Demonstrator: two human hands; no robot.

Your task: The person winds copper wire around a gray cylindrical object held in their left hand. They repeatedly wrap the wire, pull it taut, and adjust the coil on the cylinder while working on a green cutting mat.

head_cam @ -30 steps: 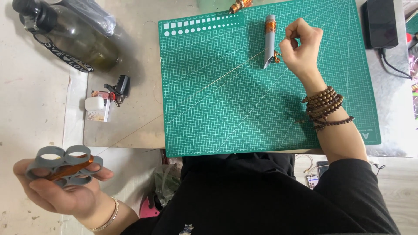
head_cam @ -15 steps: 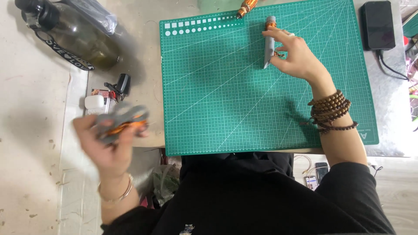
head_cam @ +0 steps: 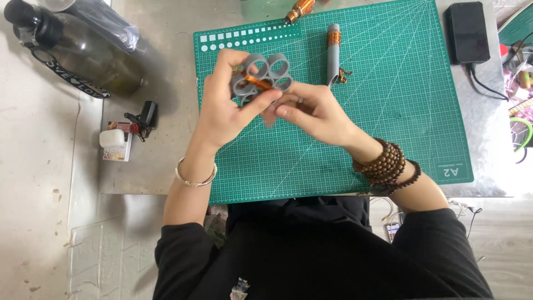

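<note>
My left hand point(head_cam: 225, 108) grips a grey holder made of several joined round tubes point(head_cam: 262, 75), with copper-coloured wire across its middle, held above the green cutting mat point(head_cam: 388, 128). My right hand point(head_cam: 313, 114) is at the holder's lower right side, fingertips touching it. A single grey tube with a copper wire band point(head_cam: 333, 51) lies on the mat just beyond my right hand. Another copper-wound piece point(head_cam: 300, 8) lies at the mat's far edge.
A dark water bottle point(head_cam: 72, 50) lies at the far left. A small white case point(head_cam: 112, 139) and a black clip point(head_cam: 145, 115) sit left of the mat. A black phone point(head_cam: 469, 32) with a cable lies at the far right.
My left hand carried the grey holder from low left up over the mat. My right hand left the single tube and came to the holder.
</note>
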